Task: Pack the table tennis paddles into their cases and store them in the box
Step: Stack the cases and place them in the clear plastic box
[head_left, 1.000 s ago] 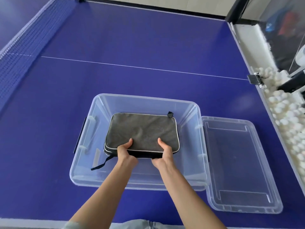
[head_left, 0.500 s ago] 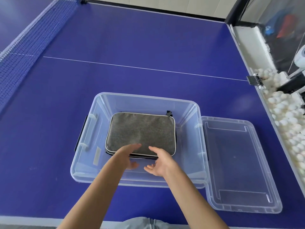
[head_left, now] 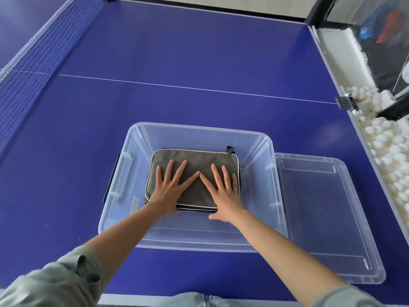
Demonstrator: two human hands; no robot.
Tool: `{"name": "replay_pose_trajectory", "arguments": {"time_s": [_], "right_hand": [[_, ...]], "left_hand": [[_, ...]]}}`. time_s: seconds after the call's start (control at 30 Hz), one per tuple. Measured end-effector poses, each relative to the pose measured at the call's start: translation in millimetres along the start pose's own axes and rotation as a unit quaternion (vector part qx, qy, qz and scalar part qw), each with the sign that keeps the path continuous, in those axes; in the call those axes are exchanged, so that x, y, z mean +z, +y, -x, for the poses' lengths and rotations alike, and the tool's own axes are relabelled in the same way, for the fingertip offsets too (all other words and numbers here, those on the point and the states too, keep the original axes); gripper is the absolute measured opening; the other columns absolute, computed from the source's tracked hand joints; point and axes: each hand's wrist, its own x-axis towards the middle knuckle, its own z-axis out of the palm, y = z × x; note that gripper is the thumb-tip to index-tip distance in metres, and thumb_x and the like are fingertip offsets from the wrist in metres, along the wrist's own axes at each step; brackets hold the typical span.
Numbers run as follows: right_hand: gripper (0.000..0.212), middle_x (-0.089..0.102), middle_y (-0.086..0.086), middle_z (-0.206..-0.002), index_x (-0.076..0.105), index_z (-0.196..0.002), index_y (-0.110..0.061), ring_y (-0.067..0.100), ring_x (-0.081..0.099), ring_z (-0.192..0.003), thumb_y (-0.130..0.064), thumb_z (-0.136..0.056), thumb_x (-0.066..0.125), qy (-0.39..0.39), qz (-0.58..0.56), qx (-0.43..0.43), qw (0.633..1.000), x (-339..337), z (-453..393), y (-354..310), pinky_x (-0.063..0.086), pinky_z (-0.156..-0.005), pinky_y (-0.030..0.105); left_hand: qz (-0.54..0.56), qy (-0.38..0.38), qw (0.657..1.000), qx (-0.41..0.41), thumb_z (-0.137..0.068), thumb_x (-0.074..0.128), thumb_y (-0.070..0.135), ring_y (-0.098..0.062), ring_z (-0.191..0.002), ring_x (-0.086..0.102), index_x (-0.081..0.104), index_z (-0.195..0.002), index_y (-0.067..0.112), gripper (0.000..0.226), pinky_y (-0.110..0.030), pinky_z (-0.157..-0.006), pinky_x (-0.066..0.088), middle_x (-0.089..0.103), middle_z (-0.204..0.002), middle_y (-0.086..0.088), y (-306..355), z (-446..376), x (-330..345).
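Grey paddle case (head_left: 194, 173) pressed flat on the floor of the clear storage box (head_left: 259, 138).

Left hand (head_left: 170, 191) and right hand (head_left: 223, 191) lie open, fingers spread, palms down on the case, gripping nothing. Judgement: press evenly, keep the stack square and below the rim; then lift clear for the lid (head_left: 332, 218) lying just right of the box on the blue desk (head_left: 177, 52).
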Motion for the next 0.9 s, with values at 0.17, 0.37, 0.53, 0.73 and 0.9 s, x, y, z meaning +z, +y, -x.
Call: {"name": "replay_pose_trajectory", "arguments": {"time_s": [0.17,0.37,0.53,0.73,0.9], "right_hand": [[0.126,-0.021,0.005,-0.157,-0.017,-0.145,-0.039,0.036,-0.019,-0.143,-0.036,-0.067,0.082,0.054,-0.007,0.012,0.998,7.8,-3.7,3.1,0.0,-0.116,0.057],[0.1,-0.03,-0.002,-0.154,-0.004,-0.147,-0.042,0.023,-0.037,-0.137,-0.07,-0.074,0.058,0.0,-0.19,0.009,0.982,-0.5,-9.2,7.0,-0.017,-0.114,0.049],[0.068,-0.037,-0.001,-0.149,-0.017,-0.145,-0.038,0.025,-0.034,-0.138,-0.063,-0.093,0.02,0.036,-0.11,0.067,0.991,10.2,-12.0,9.3,-0.016,-0.115,0.042],[0.066,-0.036,0.005,-0.15,-0.022,-0.144,-0.033,0.03,-0.032,-0.139,-0.059,-0.095,0.014,0.008,-0.066,0.093,0.993,5.3,-14.4,5.1,-0.012,-0.117,0.045],[0.059,0.0,0.011,-0.16,0.018,-0.149,-0.017,0.027,-0.004,-0.147,-0.031,-0.097,0.044,0.063,-0.094,0.073,0.991,-32.5,-2.0,7.6,0.005,-0.119,0.038]], "left_hand": [[0.0,0.027,1.0,-0.017,-0.068,0.075,0.043,-0.042,-0.142,-0.016,-0.029,-0.14,0.042,0.125,-0.068,-0.109,0.001,-0.022,-0.156,-0.007,0.8,-0.4,4.1],[0.153,-0.007,0.988,-0.011,-0.051,0.036,0.096,-0.035,-0.137,-0.033,-0.02,-0.138,0.054,0.111,-0.064,-0.107,-0.016,-0.034,-0.152,0.002,-16.8,-7.6,-5.1],[0.108,0.025,0.992,-0.059,-0.063,-0.019,0.083,-0.037,-0.143,-0.018,-0.024,-0.137,0.05,0.081,-0.063,-0.111,0.002,-0.021,-0.157,0.003,-22.3,-3.9,5.8],[0.077,0.004,0.995,-0.059,-0.072,-0.007,0.08,-0.036,-0.144,-0.013,-0.025,-0.137,0.05,0.073,-0.062,-0.111,0.004,-0.018,-0.157,0.003,-23.0,-13.6,-2.2],[0.121,0.046,0.988,-0.079,-0.096,0.035,0.05,-0.029,-0.142,0.014,0.024,-0.147,0.035,0.054,-0.051,-0.113,0.014,0.019,-0.156,-0.003,-2.9,-9.0,-31.0]]}}
